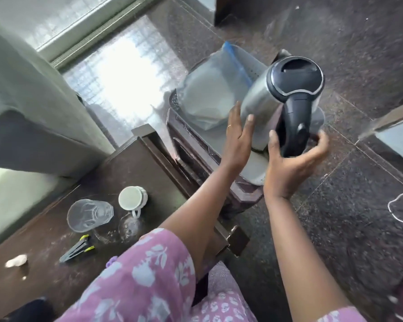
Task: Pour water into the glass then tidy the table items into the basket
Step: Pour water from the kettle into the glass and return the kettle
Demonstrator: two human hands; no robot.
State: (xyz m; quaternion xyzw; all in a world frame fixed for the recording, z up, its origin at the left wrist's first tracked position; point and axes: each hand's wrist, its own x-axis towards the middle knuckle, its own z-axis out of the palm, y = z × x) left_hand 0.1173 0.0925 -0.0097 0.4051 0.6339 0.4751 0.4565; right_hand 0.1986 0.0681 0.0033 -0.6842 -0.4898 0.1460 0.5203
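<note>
While right hand (289, 168) grips kettle (263, 98), left hand (237, 135) flat against its side

Tilted kettle (263, 101) and zip bag (209, 94) over most of the basket (196, 147); bare tabletop (149, 173) between cup (132, 197) and basket rim.

Floor (358, 66): dark speckled polished stone in large slabs with thin pale seams.
Glare (126, 84): broad white patch of daylight on the floor at upper left, crossed by a faint grid pattern.
Window frame (79, 26): pale tracks at top left, with a bright frosted pane behind.
Upholstered seat (33, 108): grey-green and bulky, at the left edge, blurred, just beside the counter.
Counter (130, 173): dark brown wood, dusty and scuffed.
Dark panel (228, 10): top centre, standing on the floor.
Pale-blue panel (398, 133): wood-edged, at the right edge.
White cord (400, 205): looped on the floor, far right.
</note>
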